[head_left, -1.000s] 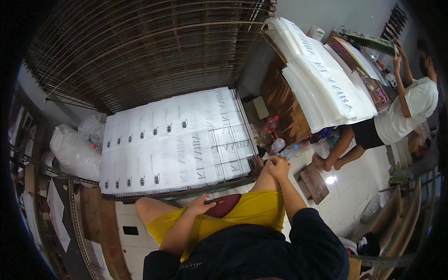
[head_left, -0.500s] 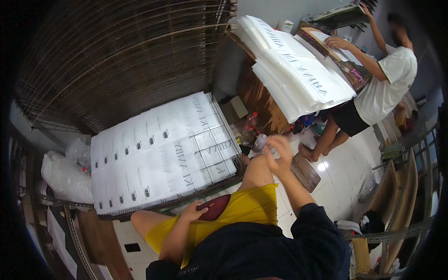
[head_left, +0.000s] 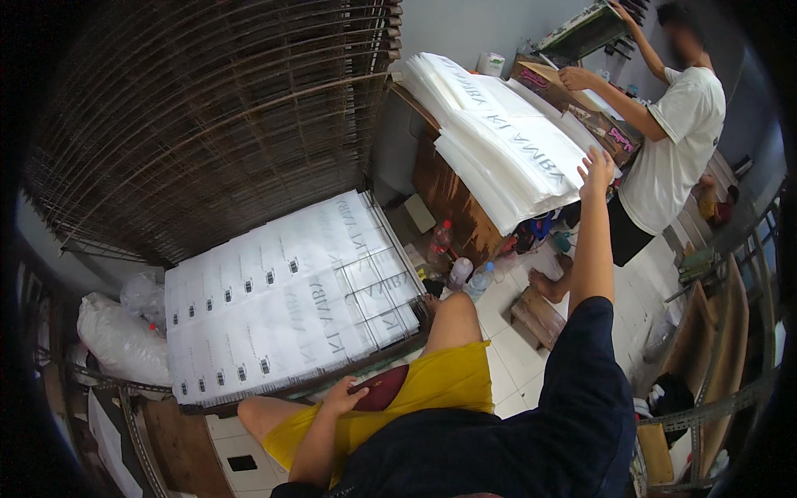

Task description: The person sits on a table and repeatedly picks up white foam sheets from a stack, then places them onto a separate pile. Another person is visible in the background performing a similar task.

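My right hand [head_left: 596,173] is stretched out to the near right corner of a tall stack of white printed sheets [head_left: 506,141]. Its fingers are apart; whether they touch the top sheet I cannot tell. My left hand [head_left: 340,397] lies on my yellow shorts [head_left: 444,369], fingers extended beside a maroon patch [head_left: 383,388], and holds nothing. In front of my knees, more white printed sheets [head_left: 249,324] lie in overlapping rows on a wire rack [head_left: 397,234], with wires crossing their right end.
Many raised wire shelves [head_left: 224,100] stand behind the rack. A co-worker in a white shirt [head_left: 685,141] holds up a framed screen [head_left: 581,31] at a bench. Bottles [head_left: 480,280] and a low wooden stool [head_left: 538,317] stand on the tiled floor. Plastic bags [head_left: 124,340] lie left.
My right hand has moved from above my knee out to the stack of sheets at the upper right. My left hand stays on the shorts. The co-worker's screen is lifted a little.
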A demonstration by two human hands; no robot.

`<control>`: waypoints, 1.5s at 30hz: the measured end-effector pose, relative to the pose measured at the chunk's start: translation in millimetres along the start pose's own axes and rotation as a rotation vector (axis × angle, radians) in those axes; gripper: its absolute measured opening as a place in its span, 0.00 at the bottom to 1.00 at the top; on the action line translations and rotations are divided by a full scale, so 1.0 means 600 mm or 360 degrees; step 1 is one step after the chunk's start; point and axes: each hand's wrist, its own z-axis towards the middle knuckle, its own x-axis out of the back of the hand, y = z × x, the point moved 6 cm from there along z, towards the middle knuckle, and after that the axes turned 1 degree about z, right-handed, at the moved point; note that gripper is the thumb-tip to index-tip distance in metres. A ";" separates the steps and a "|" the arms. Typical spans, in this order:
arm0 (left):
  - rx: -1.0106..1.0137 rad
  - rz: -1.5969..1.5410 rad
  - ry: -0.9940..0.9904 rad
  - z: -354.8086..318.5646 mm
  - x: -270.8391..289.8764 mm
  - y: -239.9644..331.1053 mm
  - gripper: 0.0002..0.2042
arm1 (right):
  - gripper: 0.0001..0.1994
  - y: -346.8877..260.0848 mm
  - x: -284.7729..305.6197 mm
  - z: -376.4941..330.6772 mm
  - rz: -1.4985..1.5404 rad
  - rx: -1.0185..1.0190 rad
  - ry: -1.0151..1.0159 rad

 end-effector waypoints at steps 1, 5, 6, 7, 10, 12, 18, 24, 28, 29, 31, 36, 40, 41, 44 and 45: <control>0.0007 -0.0014 0.0004 -0.004 0.000 0.002 0.34 | 0.36 0.007 0.000 0.016 0.0093 -0.0064 -0.0005; -0.0003 -0.0012 0.0032 0.001 -0.005 -0.008 0.34 | 0.43 0.032 -0.011 0.043 0.0551 -0.0315 -0.0151; -0.0030 -0.0056 0.0069 0.003 -0.008 -0.013 0.34 | 0.51 0.037 -0.016 0.044 0.0624 -0.0401 -0.0131; -0.0058 -0.0101 0.0107 0.006 -0.011 -0.017 0.34 | 0.52 0.037 -0.020 0.045 0.0700 -0.0466 -0.0146; -0.0067 -0.0063 0.0183 0.009 -0.016 -0.039 0.34 | 0.57 0.030 -0.050 0.020 0.0931 -0.0663 -0.0149; -0.0106 -0.0067 0.0173 0.013 -0.018 -0.032 0.34 | 0.58 0.029 -0.064 0.047 0.1112 -0.0848 -0.0329; -0.0051 -0.0102 0.0122 0.001 -0.007 0.002 0.33 | 0.14 0.076 -0.156 0.071 0.1094 -0.0867 -0.0703; -0.0285 -0.0559 0.0047 -0.004 0.041 0.169 0.32 | 0.16 0.085 -0.215 -0.084 0.0686 -0.0553 -0.0992; -0.0572 -0.1169 0.0036 -0.016 0.153 0.370 0.31 | 0.18 0.016 -0.244 -0.411 0.0512 -0.0616 -0.0990; -0.0547 -0.1343 0.0030 -0.024 0.187 0.419 0.31 | 0.18 -0.001 -0.245 -0.488 0.0585 -0.0730 -0.0978; -0.0557 -0.1744 -0.0043 -0.031 0.244 0.483 0.29 | 0.19 0.004 -0.239 -0.596 0.0656 -0.0871 -0.1074; -0.0910 -0.1728 0.0487 -0.050 0.339 0.507 0.14 | 0.18 0.038 -0.215 -0.771 0.0735 -0.1201 -0.1172; -0.1059 -0.1183 0.0915 -0.051 0.423 0.455 0.10 | 0.07 0.062 -0.160 -0.868 0.0439 -0.1525 -0.2321; -0.1026 -0.0957 0.1023 -0.063 0.447 0.443 0.10 | 0.06 0.036 -0.155 -0.888 0.0303 -0.1372 -0.2648; -0.1025 -0.0556 0.1195 -0.109 0.495 0.438 0.10 | 0.07 -0.113 -0.228 -0.818 -0.0015 0.1199 -0.2274; -0.1053 -0.0424 0.1237 -0.122 0.500 0.440 0.10 | 0.09 -0.156 -0.258 -0.801 -0.0052 0.1716 -0.1895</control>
